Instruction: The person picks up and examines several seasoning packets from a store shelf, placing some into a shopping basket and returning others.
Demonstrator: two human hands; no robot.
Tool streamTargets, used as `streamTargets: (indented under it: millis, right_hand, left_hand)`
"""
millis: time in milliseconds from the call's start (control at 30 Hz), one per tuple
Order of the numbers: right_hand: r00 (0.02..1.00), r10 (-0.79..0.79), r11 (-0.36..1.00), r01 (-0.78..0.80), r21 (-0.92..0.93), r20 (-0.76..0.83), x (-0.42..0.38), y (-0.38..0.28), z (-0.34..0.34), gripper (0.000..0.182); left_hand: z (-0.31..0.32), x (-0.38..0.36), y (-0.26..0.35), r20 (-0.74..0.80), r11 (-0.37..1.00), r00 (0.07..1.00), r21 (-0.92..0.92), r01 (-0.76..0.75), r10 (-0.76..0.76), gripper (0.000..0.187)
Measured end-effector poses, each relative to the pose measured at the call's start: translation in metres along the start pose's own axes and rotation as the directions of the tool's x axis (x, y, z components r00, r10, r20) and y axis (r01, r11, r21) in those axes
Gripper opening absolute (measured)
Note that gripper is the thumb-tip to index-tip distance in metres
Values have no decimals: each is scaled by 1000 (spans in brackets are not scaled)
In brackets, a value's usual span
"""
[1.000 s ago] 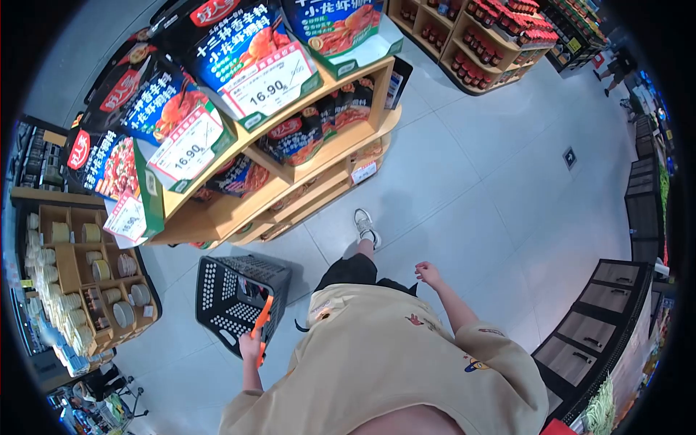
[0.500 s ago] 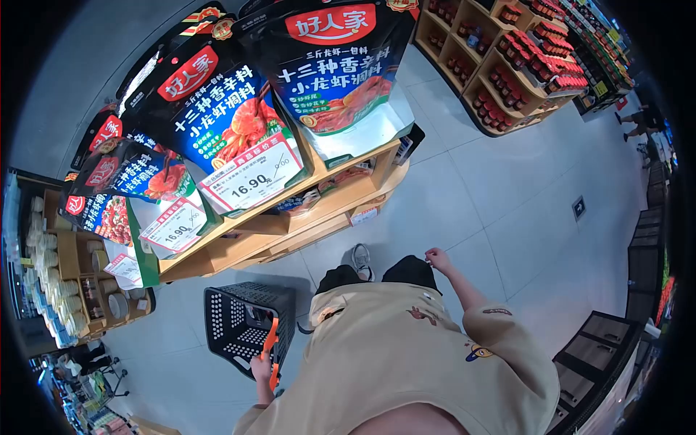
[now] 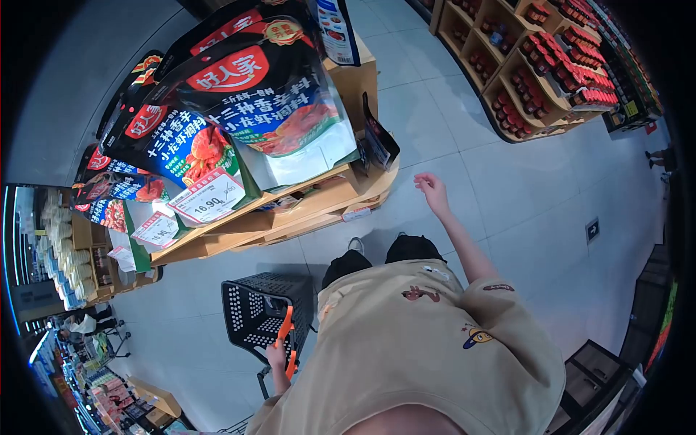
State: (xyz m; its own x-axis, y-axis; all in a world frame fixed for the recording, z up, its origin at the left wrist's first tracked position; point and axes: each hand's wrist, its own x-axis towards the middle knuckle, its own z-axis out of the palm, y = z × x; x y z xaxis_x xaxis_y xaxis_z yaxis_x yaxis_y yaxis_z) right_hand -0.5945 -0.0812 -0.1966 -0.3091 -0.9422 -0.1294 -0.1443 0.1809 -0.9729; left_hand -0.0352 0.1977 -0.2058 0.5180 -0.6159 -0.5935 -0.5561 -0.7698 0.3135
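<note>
My left hand is wrapped round the orange handle of a dark grey perforated shopping basket, at my left side. Something small and dark lies inside the basket near its upper rim; its kind does not show. Out in front of me on the right, my right hand is lifted over the floor with its fingers loosely apart and nothing in them. It is nearest to the right end of a wooden display stand, with a gap between. Black and blue seasoning pouches stand upright on that stand.
A price card reading 16.90 fronts the pouches. Wooden shelves with red-lidded jars stand at far right. Stacked goods fill a shelf at left. People and a cart are farther off. Dark cabinets stand behind on the right.
My right hand has risen and swung forward from beside my leg. The display stand has shifted left and turned in view as I walk. My left hand keeps hold of the basket handle.
</note>
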Motion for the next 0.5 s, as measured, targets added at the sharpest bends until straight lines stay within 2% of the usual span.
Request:
streamTargets:
  millis: [33,133,267,333,367,433,467,500]
  right_hand:
    - [999,-42,998,42,38,8,11,-13,-4,16]
    - [994,-109,989,106,98,25,42,-56,-10,17]
    - [985,-130,991,125,49,117,72,-89,-4,20]
    - [967,-170,978,189,-89,189,79,-102,8,28]
    - [966,-163,979,183,-85,203,83,-103,14,28]
    - [943,-268,867,325,-377,197,89,-106,25,36]
    - [942,-265,869,326,-373,207,91,-104,28,36]
    - [931,-281,810,360,-463,233,91,-100,30,37]
  left_hand:
    - [2,-19,21,-6,1000,1000,20,-14,14,47]
    - [45,-9,-13,-91,999,995,42,-24,28,47]
    - [71,-46,12,-78,999,997,-34,15,-18,50]
    - [85,-58,21,-80,999,997,-40,-15,12,49]
    - [90,-68,24,-77,1000,997,-23,-19,17,49]
    - [98,-84,39,-78,1000,997,-7,-18,17,49]
    - [98,-98,54,-55,1000,998,-8,-1,0,48]
    - [98,-111,66,-31,1000,999,-10,18,-19,48]
